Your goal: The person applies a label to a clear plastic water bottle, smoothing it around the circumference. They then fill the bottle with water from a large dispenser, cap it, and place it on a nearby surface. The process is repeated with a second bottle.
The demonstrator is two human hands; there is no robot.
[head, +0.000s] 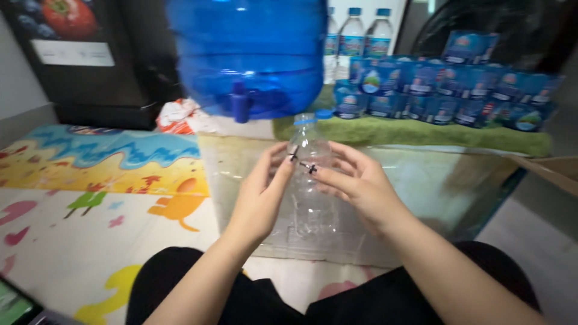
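An empty clear plastic bottle (308, 144) with a blue neck ring and no cap stands upright between my two hands. My left hand (263, 192) grips its left side and my right hand (355, 180) wraps its right side, fingertips meeting on the front. Just above the bottle's mouth hangs the blue tap (241, 103) of a big blue water jug (248, 54). A loose blue cap (324, 114) lies right of the bottle's neck.
A glass-topped table (433, 180) holds a green cloth (421, 133) stacked with several blue label packs (445, 90) and filled bottles (361, 36). A colourful play mat (90, 180) covers the floor at left. A cardboard box edge (554, 171) sits at right.
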